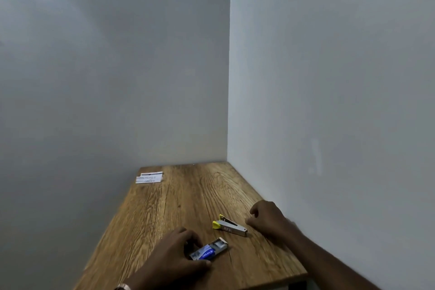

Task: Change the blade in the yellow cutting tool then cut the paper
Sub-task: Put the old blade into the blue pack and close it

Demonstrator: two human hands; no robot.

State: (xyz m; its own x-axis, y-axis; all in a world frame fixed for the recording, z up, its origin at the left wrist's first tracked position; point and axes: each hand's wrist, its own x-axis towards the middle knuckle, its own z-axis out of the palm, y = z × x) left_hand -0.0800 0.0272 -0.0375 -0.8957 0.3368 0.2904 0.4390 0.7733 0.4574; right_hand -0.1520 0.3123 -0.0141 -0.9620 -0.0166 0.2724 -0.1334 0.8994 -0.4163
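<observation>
The yellow cutting tool (pixel 229 226) lies near the desk's (pixel 179 198) right edge, apart from my right hand (pixel 267 219), which rests loosely curled, holding nothing. My left hand (pixel 175 256) grasps the blue blade box (pixel 208 252), its end flap open, pale contents showing. The paper (pixel 149 178) lies at the far left corner.

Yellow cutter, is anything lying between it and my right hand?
Nothing visible. The right hand rests just right of the cutter, only bare table between them. The blade pack lies nearer, under the left hand.
</observation>
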